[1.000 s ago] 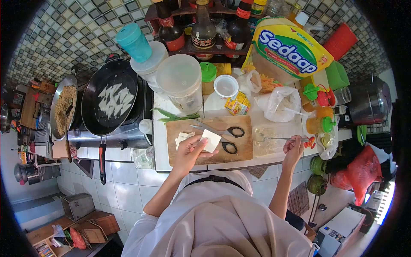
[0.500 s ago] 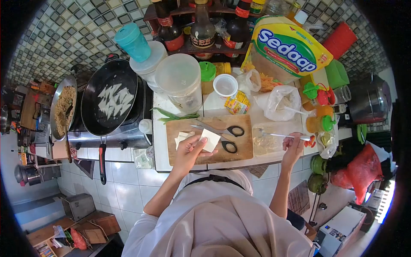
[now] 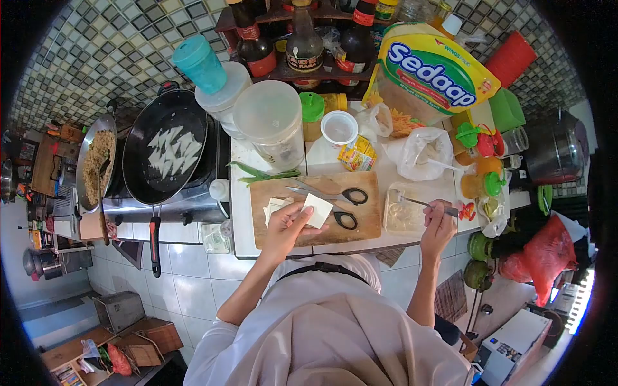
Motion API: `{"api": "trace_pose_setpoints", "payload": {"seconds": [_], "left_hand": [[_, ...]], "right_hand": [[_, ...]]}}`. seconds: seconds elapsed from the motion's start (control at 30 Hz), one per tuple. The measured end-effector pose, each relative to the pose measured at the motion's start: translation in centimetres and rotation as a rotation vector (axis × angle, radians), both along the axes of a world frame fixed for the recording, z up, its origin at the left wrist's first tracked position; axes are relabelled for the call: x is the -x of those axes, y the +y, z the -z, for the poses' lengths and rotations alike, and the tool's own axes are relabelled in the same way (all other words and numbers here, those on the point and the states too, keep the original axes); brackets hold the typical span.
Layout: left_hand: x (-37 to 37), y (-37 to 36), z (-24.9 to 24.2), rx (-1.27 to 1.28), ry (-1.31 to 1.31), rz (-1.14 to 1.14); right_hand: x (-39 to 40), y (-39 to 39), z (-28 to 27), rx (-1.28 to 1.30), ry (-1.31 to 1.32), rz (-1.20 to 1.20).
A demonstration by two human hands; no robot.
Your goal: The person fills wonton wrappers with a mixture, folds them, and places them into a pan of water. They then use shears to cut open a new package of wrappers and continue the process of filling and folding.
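Observation:
My left hand [image 3: 287,225] holds a square white wrapper [image 3: 317,211] between thumb and fingers, above the wooden cutting board [image 3: 360,233]. More white wrappers [image 3: 274,204] lie on the board beside and partly behind that hand. Black-handled scissors [image 3: 346,220] rest on the board to the right. My right hand [image 3: 439,222] is closed on the handle of a metal spoon [image 3: 417,202], whose tip is over a clear plastic container [image 3: 394,222] right of the board. The container's contents are hard to make out.
On the left stove, a black frying pan [image 3: 165,186] holds white folded pieces, next to a pan of brown filling [image 3: 98,151]. Green chillies [image 3: 262,174], a tall clear jar [image 3: 269,122], a white cup [image 3: 339,128] and a plastic bag [image 3: 421,153] stand behind the board.
My right hand has turned the spoon, whose tip is now slightly higher and further right, over the container. My left hand has barely moved with the wrapper.

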State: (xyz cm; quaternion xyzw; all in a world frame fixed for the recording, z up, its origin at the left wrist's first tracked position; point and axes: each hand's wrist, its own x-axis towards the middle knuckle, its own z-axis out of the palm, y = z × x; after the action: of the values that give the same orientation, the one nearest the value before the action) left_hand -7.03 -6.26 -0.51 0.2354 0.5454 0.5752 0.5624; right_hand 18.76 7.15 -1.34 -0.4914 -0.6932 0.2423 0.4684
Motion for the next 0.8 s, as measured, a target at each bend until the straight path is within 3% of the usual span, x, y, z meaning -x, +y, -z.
{"api": "trace_pose_setpoints", "payload": {"seconds": [0.47,0.57,0.63,0.8], "left_hand": [[0.0,-0.1,0.4,-0.031,-0.017,0.012],[-0.1,-0.1,0.5,-0.027,-0.005,0.007],[-0.1,-0.2,0.5,-0.013,-0.011,0.012],[-0.1,-0.2,0.7,-0.028,-0.008,0.028]], "right_hand": [[-0.4,0.6,3.7,-0.296,-0.109,0.115],[-0.2,0.0,4.2,-0.181,0.023,0.214],[-0.2,-0.1,4.8,0.027,0.188,0.285],[0.7,-0.7,4.7,0.095,0.321,0.357]]}}
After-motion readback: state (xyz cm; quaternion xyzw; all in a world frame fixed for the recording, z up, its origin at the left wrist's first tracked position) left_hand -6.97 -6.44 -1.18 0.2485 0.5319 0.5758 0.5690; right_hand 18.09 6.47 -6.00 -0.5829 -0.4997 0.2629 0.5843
